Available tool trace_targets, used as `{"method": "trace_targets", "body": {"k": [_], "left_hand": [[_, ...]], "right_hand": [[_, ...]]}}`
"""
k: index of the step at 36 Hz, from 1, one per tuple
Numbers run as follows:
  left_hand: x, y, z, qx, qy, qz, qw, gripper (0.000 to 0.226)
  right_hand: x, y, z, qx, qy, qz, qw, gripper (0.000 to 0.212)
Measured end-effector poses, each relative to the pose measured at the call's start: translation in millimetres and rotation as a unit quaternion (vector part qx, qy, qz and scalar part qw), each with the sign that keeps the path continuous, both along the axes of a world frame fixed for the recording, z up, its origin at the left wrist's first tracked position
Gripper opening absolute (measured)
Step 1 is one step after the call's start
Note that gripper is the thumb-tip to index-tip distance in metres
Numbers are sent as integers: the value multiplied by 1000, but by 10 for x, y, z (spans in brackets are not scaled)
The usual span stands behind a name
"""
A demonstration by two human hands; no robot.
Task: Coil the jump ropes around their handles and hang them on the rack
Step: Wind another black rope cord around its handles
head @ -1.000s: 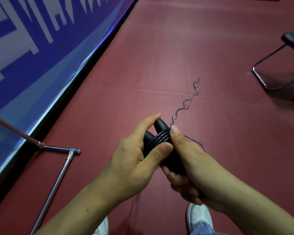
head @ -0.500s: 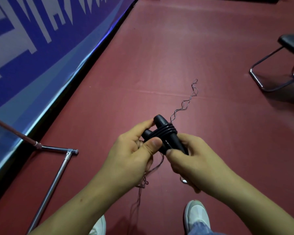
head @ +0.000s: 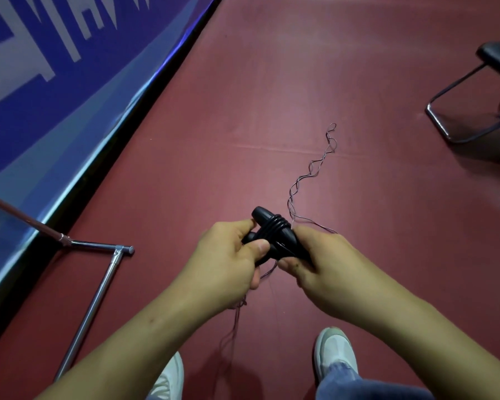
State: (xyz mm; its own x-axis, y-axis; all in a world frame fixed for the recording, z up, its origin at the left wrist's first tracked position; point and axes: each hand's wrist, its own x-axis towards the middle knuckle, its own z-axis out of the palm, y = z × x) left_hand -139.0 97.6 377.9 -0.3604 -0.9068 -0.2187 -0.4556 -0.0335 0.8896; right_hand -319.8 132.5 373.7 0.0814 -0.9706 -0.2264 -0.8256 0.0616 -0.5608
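Gripping a pair of black jump rope handles [head: 260,213] above the red floor [head: 272,111], near the middle of the scene, with both hands close together. Clamping them from the left with the left hand [head: 228,261], thumb pressing on top; curling the right hand [head: 326,255] round their near end. Showing several tight turns of thin cord [head: 275,226] already banding the handles, with a loose, twisted tail [head: 312,174] trailing far and right across the floor and more dangling below. Probably winding the next turn: best done by holding the cord taut, laying each turn snug beside the last, and pinning the handles together.
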Motion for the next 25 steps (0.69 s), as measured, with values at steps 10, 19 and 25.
{"method": "trace_targets", "body": {"k": [10, 19, 25], "left_hand": [[82, 19, 78, -23, 35, -31, 999, 69], [169, -6, 74, -45, 68, -13, 997, 57], [93, 24, 92, -41, 49, -14, 998, 59]], "right_hand": [[-10, 74, -7, -18, -70, 8, 997, 31], [-23, 77, 119, 90, -317, -36, 944, 15], [-16, 67, 75, 84, -276, -29, 957, 16]]}}
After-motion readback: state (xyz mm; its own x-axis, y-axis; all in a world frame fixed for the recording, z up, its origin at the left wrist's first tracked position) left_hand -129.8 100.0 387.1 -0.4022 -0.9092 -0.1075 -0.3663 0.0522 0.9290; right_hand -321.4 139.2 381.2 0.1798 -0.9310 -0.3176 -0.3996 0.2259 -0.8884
